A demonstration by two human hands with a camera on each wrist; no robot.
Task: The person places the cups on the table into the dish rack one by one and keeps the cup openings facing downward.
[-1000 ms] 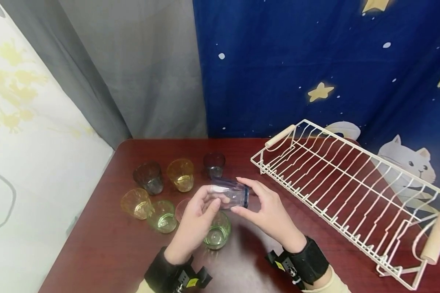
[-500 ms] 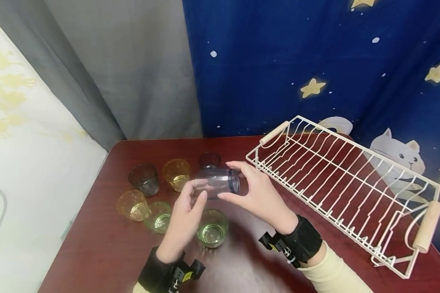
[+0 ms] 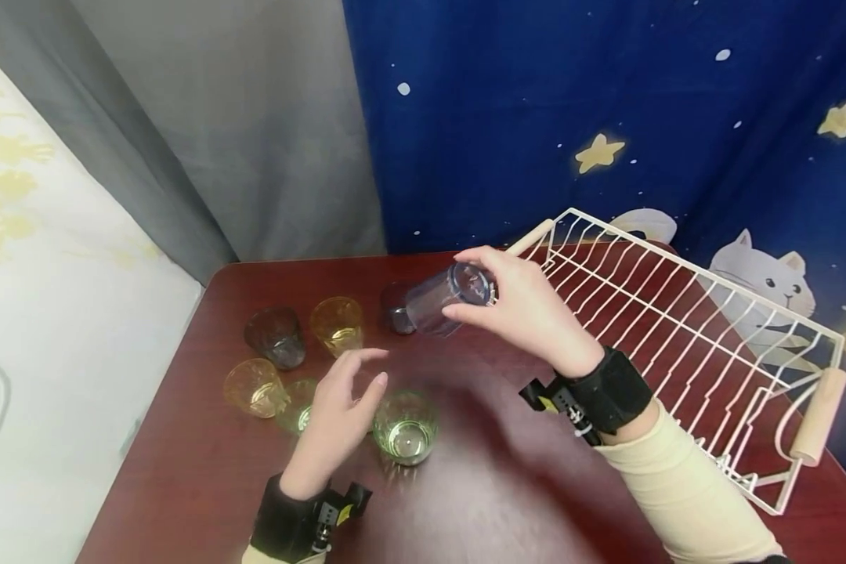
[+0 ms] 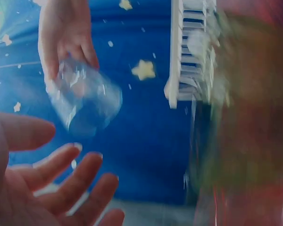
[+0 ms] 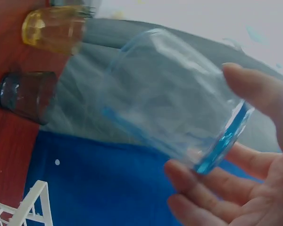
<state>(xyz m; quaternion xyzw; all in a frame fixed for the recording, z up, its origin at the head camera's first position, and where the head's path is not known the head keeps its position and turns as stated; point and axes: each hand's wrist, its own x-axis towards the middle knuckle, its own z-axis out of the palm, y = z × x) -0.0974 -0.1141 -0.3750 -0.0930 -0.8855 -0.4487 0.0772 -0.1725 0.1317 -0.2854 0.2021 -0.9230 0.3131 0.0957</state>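
My right hand [image 3: 522, 305] grips a clear bluish drinking glass [image 3: 440, 301] near its thick base, fingers on one side and thumb on the other. The glass is tilted, its mouth pointing left and down, above the table. In the right wrist view the blue base of the glass [image 5: 224, 139] sits between thumb and fingertips. My left hand [image 3: 338, 415] is off the glass, with its fingers spread apart and nothing between them. Just right of it stands a green glass [image 3: 405, 431]; another green glass [image 3: 296, 403] is partly hidden behind it.
A white wire dish rack [image 3: 677, 313] with wooden handles stands on the right of the table [image 3: 465, 486]. Two yellow glasses [image 3: 338, 325], a dark grey glass [image 3: 276, 337] and a dark glass [image 3: 398, 309] stand at the left and back. Curtains hang behind.
The right hand has carried the bluish glass away from the left hand, up toward the rack, tipping its base upward. The left hand has let go of it and dropped slightly back.
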